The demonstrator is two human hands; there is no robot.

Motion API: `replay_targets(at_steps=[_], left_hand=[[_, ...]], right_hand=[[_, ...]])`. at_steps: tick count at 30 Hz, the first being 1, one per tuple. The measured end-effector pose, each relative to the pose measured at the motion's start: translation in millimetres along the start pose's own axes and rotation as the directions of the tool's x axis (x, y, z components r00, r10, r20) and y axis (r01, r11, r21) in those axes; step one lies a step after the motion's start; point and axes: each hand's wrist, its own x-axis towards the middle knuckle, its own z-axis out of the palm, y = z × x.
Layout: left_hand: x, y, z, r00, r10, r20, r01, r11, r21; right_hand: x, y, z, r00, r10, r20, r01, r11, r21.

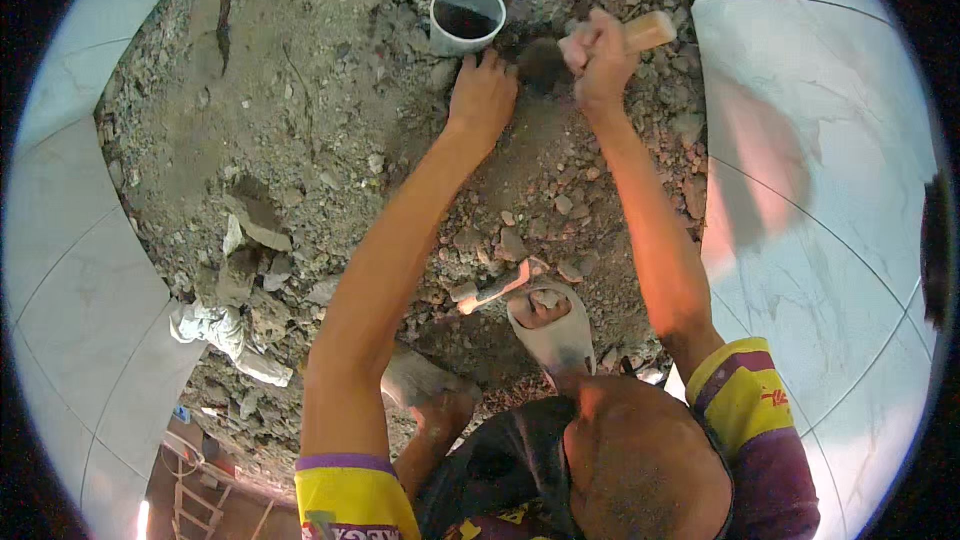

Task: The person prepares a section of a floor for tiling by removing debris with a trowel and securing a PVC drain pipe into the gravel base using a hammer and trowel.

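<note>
A white, round, open-topped pipe or container [446, 44] stands in the rubble, dark inside. My left hand [484, 95] reaches to its near side, fingers stretched out and fingertips at its base. To the right, my right hand [604, 68] is closed around a tool with a pale wooden handle [650, 32]. The handle's end sticks out to the right of the fist. The tool's working end is blurred and cannot be made out. Between the hands lies a dark hollow or patch of soil [543, 65].
Broken stones and loose soil [290, 110] surround my hands. A hammer-like tool with a grey and orange handle [497, 287] lies beside my shod foot [555, 325]. Marble-look tiles [800, 90] border both sides. A crumpled white cloth or bag [225, 335] lies at the lower left.
</note>
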Motion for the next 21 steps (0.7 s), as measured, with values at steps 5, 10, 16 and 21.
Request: replay_targets(at_steps=[5,10,16,21], left_hand=[[-2,-11,28,0.995,-0.033,-0.095,0.028,0.998,-0.059],[8,2,9,0.987,-0.027,0.159,0.068,0.963,-0.261],[-3,9,11,0.967,-0.238,-0.086,0.197,0.921,-0.337],[4,9,0,0.953,-0.245,0.176,0.296,0.870,-0.393]], right_hand=[[5,-11,20,0.997,0.076,-0.030,-0.077,0.997,-0.026],[25,-25,15,0.981,0.191,0.035,-0.184,0.972,-0.148],[7,-30,31,0.980,0.199,0.018,-0.193,0.966,-0.172],[14,-35,32,0.982,0.173,0.071,-0.162,0.977,-0.141]])
